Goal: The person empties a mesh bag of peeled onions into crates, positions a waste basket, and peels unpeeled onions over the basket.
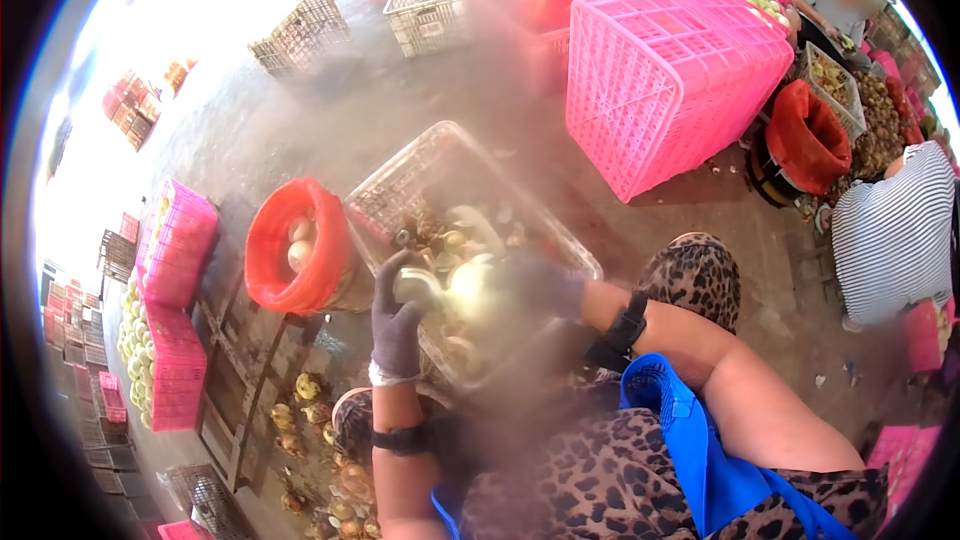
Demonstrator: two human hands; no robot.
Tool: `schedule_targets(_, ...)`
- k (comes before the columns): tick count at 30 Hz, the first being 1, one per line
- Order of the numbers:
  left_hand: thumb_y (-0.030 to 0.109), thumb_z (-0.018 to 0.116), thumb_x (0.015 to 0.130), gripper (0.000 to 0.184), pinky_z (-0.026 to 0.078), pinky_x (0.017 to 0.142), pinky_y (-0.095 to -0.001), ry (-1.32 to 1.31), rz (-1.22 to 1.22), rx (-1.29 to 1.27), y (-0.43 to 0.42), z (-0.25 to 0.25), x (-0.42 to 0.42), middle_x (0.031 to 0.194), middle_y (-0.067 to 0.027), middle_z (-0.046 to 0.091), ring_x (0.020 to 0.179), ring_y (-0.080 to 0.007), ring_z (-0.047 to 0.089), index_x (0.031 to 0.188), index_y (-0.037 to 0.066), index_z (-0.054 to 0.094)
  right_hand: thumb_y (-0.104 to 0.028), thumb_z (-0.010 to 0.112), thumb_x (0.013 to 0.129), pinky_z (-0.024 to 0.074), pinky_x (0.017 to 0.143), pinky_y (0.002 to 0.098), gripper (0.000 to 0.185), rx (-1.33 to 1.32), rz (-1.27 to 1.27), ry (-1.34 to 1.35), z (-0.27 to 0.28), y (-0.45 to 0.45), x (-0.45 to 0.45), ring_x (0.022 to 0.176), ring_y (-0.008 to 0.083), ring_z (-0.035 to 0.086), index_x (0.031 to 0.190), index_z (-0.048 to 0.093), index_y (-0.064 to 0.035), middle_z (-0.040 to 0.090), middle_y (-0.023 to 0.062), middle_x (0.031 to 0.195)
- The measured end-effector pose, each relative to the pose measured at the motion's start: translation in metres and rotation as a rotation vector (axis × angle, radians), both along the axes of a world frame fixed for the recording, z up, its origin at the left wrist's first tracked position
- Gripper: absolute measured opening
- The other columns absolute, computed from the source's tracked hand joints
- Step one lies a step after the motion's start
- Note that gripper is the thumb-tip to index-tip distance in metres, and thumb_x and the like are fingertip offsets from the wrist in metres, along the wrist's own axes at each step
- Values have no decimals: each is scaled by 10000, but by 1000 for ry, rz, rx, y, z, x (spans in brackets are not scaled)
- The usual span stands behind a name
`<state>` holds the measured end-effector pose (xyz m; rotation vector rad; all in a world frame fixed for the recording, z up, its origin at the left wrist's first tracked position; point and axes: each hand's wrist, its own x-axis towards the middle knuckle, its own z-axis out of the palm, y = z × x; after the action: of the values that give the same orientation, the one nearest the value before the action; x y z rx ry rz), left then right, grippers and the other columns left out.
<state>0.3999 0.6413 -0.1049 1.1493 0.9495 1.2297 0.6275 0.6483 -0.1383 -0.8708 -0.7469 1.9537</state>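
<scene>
My left hand (398,325), in a grey glove, is closed around a small dark-tipped tool, its blade hidden, beside a loose piece of pale peel. A pale peeled onion (474,286) sits between my hands, over a clear plastic crate (450,140) that holds onion skins and scraps. My right hand (540,290), also gloved, is at the onion's right side, its fingers blurred by a smear on the lens. To the left of the crate stands a bucket with a red liner (262,265), and a few peeled onions (300,255) lie inside it.
Pink crates of onions (178,370) stand at the left. Stacked pink crates (640,90) rise at the upper right. Unpeeled onions (345,490) lie on the floor by my left knee. Two other people (890,230) are at the right, near another red-lined bucket (810,140).
</scene>
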Motion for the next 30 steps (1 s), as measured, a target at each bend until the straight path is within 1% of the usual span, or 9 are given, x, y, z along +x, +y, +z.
schedule_targets(5,143,812,579,792,424,1072,-442,1020,58,676,-3,8,4,1313,-156,564,1244,-343,514,1314,52,535,-223,727,821,483,662,348,291,316,-17,-526,-28,14,12,721,184,584,978,681,18,648,86,814)
schedule_targets(9,262,873,535,765,293,1136,-487,1397,41,734,-9,22,20,1299,-123,591,1274,-344,493,1238,103,618,-273,735,812,500,677,344,324,554,95,-775,-34,12,8,730,175,627,987,719,0,699,87,811)
schedule_targets(15,165,849,596,684,490,965,-456,964,-333,307,-7,-2,14,1093,-143,697,1052,-305,657,1246,90,647,-248,763,778,507,725,341,385,699,282,-780,-53,21,15,778,170,654,1058,713,11,725,90,874)
schedule_targets(16,40,778,691,583,552,854,-366,883,-344,253,-8,0,15,1066,-136,715,959,-242,693,1256,46,635,-234,766,774,508,737,342,391,692,314,-786,-52,20,16,792,170,655,1071,709,14,725,91,888)
schedule_targets(21,-127,626,820,533,518,900,-272,274,-281,-71,9,-44,0,1111,-95,698,996,-143,641,1336,-8,563,-149,756,780,504,815,319,494,325,335,-327,-20,5,11,923,157,644,1228,628,15,706,92,1045)
schedule_targets(24,-89,664,804,715,467,1001,-297,1072,93,463,19,-61,6,1338,-89,575,1187,-187,556,1466,29,417,-133,744,805,498,854,292,571,96,290,-132,22,-5,14,981,148,630,1324,556,14,684,85,1109)
schedule_targets(25,-60,707,781,779,470,1012,-330,1089,200,473,19,-69,0,1375,-99,543,1223,-221,541,1484,56,393,-139,743,815,495,859,281,581,154,239,-143,23,-3,14,974,145,630,1339,543,13,685,82,1101)
schedule_targets(28,-61,709,758,820,487,1020,-372,-110,-220,-127,2,-20,5,1400,-108,528,1220,-269,553,1496,76,378,-153,748,828,488,872,260,613,254,153,-223,11,2,16,963,139,630,1374,514,0,683,75,1087)
schedule_targets(30,-61,720,722,828,493,1020,-371,241,-291,135,-9,-9,23,1404,-114,526,1204,-257,574,1474,68,399,-154,763,818,484,883,261,637,218,221,-343,-19,14,19,966,139,627,1386,506,-24,680,74,1093)
